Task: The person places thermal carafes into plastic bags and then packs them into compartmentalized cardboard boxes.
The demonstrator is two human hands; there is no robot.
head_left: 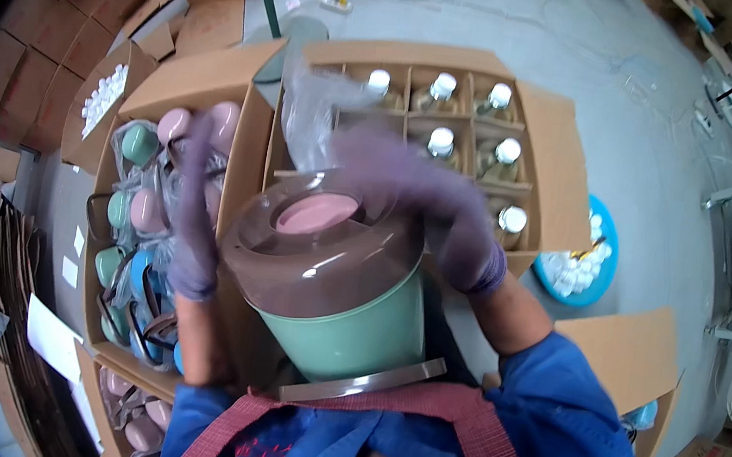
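Note:
A large pot (353, 320) with a mint green body, a glossy brown top and a pink round piece in that top stands tilted close against me. It looks like an air pot. A brown rim or band shows at its lower end by my apron. My left hand (196, 214), in a purple glove, is raised to the left of the pot, fingers stretched upward and apart from it. Behind the brown top is my right hand (428, 186), gloved too; its fingers are smeared by motion and partly over a clear plastic bag (311, 118), so contact is unclear.
Ahead, a divided carton (541, 150) holds several clear bottles with silvery-white caps. The left carton (253, 133) is filled with pink, mint and blue bagged pots. Right of these stands a blue basin (611, 272) of white caps. Stacked cartons (16, 86) line the far left.

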